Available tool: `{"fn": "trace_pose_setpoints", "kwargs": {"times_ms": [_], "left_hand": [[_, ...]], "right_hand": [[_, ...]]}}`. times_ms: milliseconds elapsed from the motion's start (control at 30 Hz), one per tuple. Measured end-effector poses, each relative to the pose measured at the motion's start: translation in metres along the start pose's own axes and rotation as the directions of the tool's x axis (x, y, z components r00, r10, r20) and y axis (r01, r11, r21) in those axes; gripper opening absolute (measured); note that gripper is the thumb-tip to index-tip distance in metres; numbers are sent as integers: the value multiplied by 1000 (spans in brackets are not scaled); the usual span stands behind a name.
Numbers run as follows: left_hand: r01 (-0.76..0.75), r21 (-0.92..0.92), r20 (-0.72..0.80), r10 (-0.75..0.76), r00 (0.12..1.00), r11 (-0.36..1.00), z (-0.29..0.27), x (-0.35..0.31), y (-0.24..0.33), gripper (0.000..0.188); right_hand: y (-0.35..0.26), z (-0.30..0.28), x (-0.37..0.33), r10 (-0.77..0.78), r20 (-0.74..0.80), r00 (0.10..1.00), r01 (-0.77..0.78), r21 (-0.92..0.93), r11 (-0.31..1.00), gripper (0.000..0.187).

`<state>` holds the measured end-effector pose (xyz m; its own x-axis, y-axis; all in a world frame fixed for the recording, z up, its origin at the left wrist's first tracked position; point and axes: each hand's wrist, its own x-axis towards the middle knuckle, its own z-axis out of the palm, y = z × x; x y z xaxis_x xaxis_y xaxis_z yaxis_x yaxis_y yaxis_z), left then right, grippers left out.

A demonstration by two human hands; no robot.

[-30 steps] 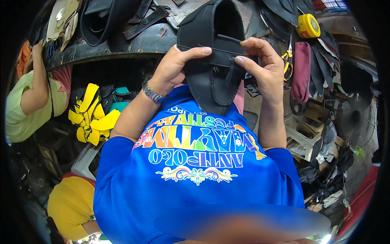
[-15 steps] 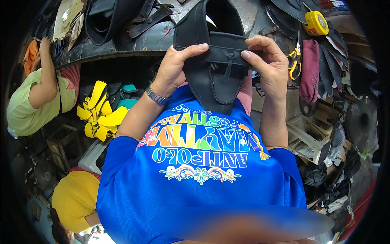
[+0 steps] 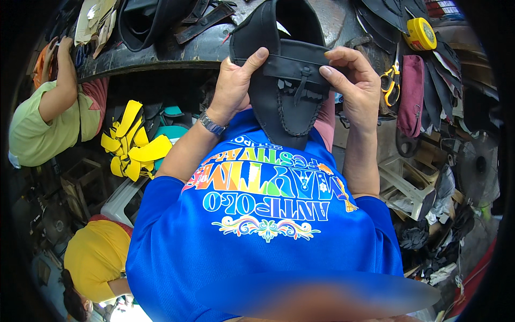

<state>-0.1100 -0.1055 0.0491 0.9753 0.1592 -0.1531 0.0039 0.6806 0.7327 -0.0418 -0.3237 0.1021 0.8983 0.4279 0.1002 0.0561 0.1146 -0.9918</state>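
A black leather shoe upper is spread between my hands, its stitched toe end toward my chest and its opening toward the bench. Across it lies a black strap with a small knotted tie. My left hand grips the left edge, with the thumb raised on the surface near the strap's left end and the fingers hidden behind. At the right side, my right hand pinches the strap's right end between thumb and bent forefinger.
A dark workbench holds black pieces. To the right are yellow-handled scissors, a yellow round container and a maroon pouch. Yellow cut pieces lie at left. Two people, in light green and yellow, sit nearby.
My left thumb has shifted slightly up and left along the shoe upper. My right hand keeps its pinch. The view has turned a little, and the person in green has moved their arms.
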Motion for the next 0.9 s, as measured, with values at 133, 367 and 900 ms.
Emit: {"fn": "trace_pose_setpoints", "kwargs": {"times_ms": [133,367,900], "left_hand": [[89,158,100,-106,989,983,-11,-3,14,32],[92,374,38,-114,993,923,-27,-3,36,56],[-448,893,436,-338,834,48,41,48,100,24]], "right_hand": [[2,-2,-2,-16,6,1000,16,-11,1000,28],[5,-1,-1,-86,35,996,86,3,996,44],[10,40,10,-129,121,984,135,-47,990,52]]}}
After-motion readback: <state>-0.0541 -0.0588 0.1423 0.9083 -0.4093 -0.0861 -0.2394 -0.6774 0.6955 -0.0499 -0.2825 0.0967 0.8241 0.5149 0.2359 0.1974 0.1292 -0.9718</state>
